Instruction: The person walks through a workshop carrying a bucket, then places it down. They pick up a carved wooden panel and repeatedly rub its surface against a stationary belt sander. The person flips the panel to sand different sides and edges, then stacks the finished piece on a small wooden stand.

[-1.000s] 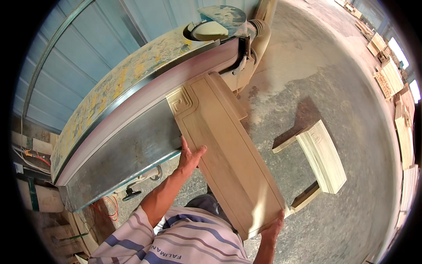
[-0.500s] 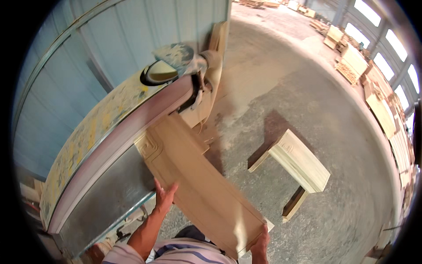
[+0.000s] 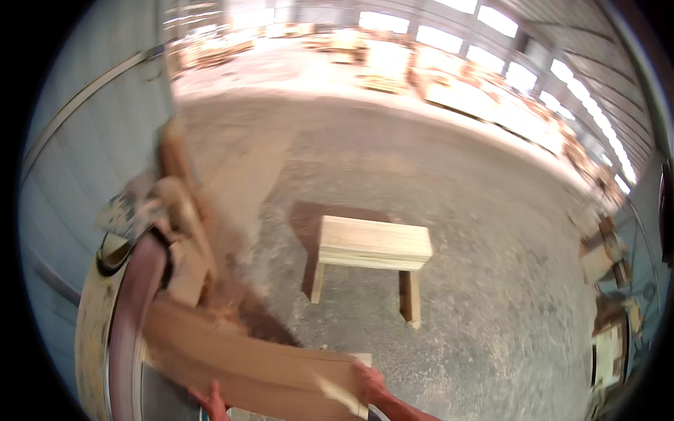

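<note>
My left hand (image 3: 213, 401) grips the near edge of a long brown wooden panel (image 3: 239, 361), thumb up and most fingers hidden below. My right hand (image 3: 371, 384) is closed round the panel's right end. The panel lies crosswise and is blurred by motion. Its far-left end meets the edge of a belt sander with a broad reddish-brown belt (image 3: 133, 309); whether it presses on the belt I cannot tell. A strip of light falls across the panel near my right hand.
A low pale wooden bench (image 3: 375, 238), apparently topped with stacked boards, stands ahead on the concrete floor (image 3: 491, 281). A blue-grey metal wall (image 3: 91, 140) rises at the left. Stacks of timber (image 3: 456, 95) line the far side. More items (image 3: 611, 337) stand at the right edge.
The view has swung right and up, so the sander and bench sit further left. The panel now appears more crosswise, with both hands still holding it.
</note>
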Tool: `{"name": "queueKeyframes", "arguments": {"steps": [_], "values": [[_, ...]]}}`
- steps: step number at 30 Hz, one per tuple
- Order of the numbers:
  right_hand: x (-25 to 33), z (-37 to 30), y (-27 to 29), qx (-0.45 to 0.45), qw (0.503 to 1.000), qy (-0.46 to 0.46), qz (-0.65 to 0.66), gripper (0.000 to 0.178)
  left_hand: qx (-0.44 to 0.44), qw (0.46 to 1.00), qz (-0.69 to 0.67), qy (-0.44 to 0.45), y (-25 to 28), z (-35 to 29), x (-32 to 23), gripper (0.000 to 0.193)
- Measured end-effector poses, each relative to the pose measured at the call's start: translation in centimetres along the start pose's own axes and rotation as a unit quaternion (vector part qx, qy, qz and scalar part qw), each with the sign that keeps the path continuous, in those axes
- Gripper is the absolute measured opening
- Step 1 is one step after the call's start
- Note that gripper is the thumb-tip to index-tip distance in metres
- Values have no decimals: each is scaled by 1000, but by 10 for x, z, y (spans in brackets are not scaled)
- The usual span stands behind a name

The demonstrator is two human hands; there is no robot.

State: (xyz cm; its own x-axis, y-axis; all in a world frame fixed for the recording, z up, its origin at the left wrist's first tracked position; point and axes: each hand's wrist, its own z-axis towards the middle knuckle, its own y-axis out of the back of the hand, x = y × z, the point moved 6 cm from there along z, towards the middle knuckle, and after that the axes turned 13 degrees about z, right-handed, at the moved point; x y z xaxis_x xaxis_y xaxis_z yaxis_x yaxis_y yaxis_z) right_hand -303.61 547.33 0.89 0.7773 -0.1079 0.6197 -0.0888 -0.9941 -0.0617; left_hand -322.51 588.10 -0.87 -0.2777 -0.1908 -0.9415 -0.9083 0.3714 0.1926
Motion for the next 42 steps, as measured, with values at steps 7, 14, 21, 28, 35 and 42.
{"name": "queueKeyframes", "arguments": {"steps": [7, 14, 21, 28, 35, 42], "values": [[-18, 11, -9, 81, 987, 19, 139, 57, -38, 973, 224, 43, 9, -3, -21, 109], [10, -14, -1, 43, 995, 81, -28, 69, 38, 983, 159, 78, -11, -18, -39, 100], [-14, 18, -8, 90, 991, 87, 53, 68, 64, 988, 134, 52, 9, 19, -12, 94], [26, -9, 52, -5, 993, 102, -57, 59, -23, 973, 225, -51, 8, -5, 41, 80], [30, -9, 142, 8, 989, 142, 30, 42, 269, 924, -112, 246, -35, -102, 50, 73], [26, -12, 161, -110, 977, 181, -14, 49, 196, 951, -79, 227, -51, -116, -20, 76]]}}
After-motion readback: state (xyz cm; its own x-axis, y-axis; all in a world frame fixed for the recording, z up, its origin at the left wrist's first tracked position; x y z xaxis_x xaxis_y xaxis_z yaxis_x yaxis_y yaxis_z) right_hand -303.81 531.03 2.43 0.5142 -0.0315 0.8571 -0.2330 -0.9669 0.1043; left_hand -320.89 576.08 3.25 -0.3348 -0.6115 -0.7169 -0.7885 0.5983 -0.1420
